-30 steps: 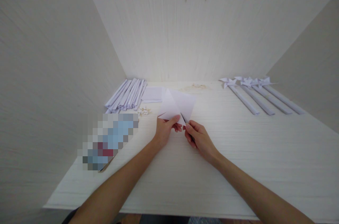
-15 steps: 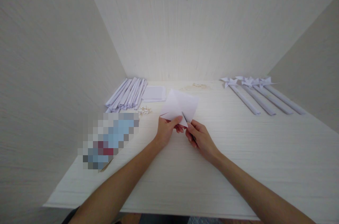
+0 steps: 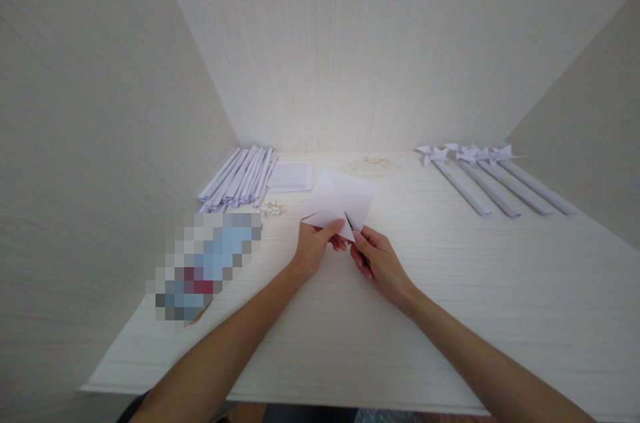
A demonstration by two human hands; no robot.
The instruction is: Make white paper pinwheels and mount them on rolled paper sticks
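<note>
My left hand [image 3: 314, 246] pinches a white square sheet of paper [image 3: 335, 196] at its near edge, thumb on top and fingers beneath. A slit shows in the paper by its left corner. My right hand [image 3: 377, 255] is closed around a pair of dark scissors [image 3: 367, 262], most of which the fingers hide. Their thin blade lies at the paper's near right part, where a second slit runs inward from the edge.
Rolled paper sticks [image 3: 245, 176] lie piled at the back left, beside a stack of paper squares [image 3: 290, 176] and small whitish pieces [image 3: 273, 208]. A blurred-out bluish item [image 3: 215, 263] is at left. Several paper pinwheels on sticks [image 3: 463, 190] lie at the back right.
</note>
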